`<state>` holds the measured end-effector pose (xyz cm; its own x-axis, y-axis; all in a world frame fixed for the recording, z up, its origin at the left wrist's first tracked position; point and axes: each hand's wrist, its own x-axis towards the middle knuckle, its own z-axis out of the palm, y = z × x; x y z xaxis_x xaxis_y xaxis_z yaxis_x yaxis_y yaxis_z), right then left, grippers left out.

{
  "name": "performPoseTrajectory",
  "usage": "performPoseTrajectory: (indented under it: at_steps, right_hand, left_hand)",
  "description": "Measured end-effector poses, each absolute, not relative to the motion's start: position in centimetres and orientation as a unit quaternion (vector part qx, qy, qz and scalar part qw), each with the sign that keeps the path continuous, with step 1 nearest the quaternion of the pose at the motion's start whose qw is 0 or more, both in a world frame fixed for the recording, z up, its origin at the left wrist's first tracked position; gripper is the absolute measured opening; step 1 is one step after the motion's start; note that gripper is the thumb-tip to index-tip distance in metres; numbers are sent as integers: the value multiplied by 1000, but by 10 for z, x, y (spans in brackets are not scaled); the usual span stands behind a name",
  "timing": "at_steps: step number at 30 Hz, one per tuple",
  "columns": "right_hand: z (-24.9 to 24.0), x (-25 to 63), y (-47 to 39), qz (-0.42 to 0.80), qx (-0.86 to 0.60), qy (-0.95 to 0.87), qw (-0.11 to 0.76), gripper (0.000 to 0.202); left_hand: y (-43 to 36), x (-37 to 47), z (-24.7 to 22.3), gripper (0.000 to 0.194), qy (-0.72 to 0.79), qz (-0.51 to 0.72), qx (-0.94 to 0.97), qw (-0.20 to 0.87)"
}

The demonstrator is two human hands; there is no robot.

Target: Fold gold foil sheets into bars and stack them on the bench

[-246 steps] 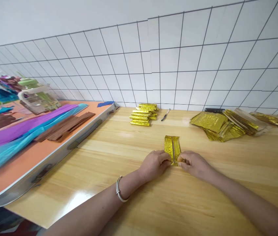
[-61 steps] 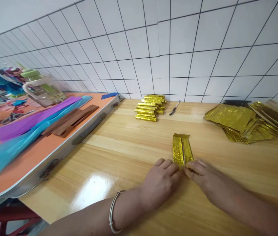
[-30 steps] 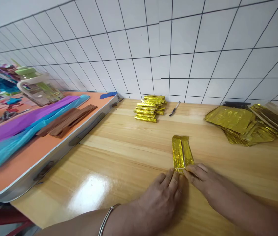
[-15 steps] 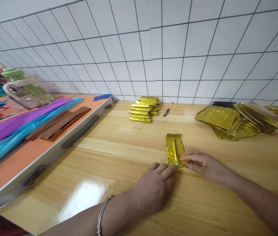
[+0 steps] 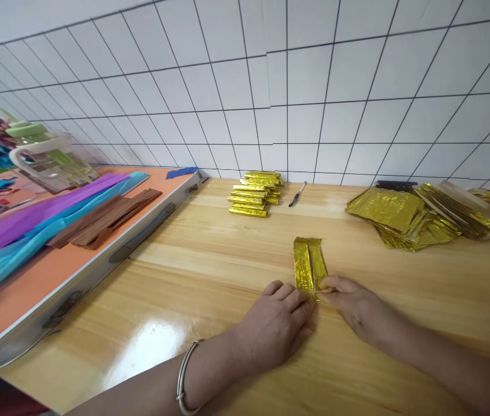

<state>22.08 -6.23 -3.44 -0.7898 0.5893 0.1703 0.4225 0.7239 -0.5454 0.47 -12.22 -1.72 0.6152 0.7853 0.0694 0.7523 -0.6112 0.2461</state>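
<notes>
A piece of gold foil (image 5: 304, 263) lies on the wooden table, its two long sides folded inward with a narrow slit between them. My left hand (image 5: 273, 326), with a silver bangle at the wrist, has its curled fingers closed on the foil's near left corner. At the near right corner, my right hand (image 5: 353, 303) pinches the edge between thumb and fingers. The two hands almost meet at the near edge. Farther back sits a stack of narrow gold foil strips (image 5: 253, 193). Flat gold sheets (image 5: 388, 211) are piled at the right.
Near the wall lies a pen (image 5: 297, 194). A raised orange surface (image 5: 32, 277) on the left holds purple and blue paper, brown strips (image 5: 106, 219) and a clear jug (image 5: 52, 162) with a green lid. A black object (image 5: 396, 185) is behind the sheets.
The foil's near edge, which lay flatter before, is now gathered under my fingers. My right hand has turned and its fingers have closed more on the corner.
</notes>
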Motion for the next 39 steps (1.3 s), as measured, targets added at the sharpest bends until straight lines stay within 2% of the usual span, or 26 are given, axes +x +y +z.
performPoseTrajectory:
  at_steps: [4,12,17,20,26,34,37,39]
  right_hand:
    - [-43,229,-79,174,-283,-928,169,43]
    - [-27,238,-97,91,-303,-944,92,61]
    - [-24,233,-95,67,-294,-950,79,49]
    - [-24,233,-89,53,-278,-956,72,41]
    - [-32,242,-68,9,-305,-946,108,40]
    - [-39,232,-73,24,-367,-919,140,40]
    - [-42,227,-76,4,-375,-915,150,39]
    - [-43,227,-77,1,-372,-915,156,40]
  left_hand:
    - [-124,7,-17,40,425,82,897,88]
    - [-129,12,-14,39,419,64,903,68]
    - [-125,11,-13,49,429,72,896,93]
    - [-125,11,-14,46,436,91,889,107]
    - [-134,14,-18,47,363,139,908,156]
    - [-136,18,-18,52,297,154,925,182]
    - [-134,11,-14,36,286,212,915,188]
    - [-127,0,-14,25,342,308,871,172]
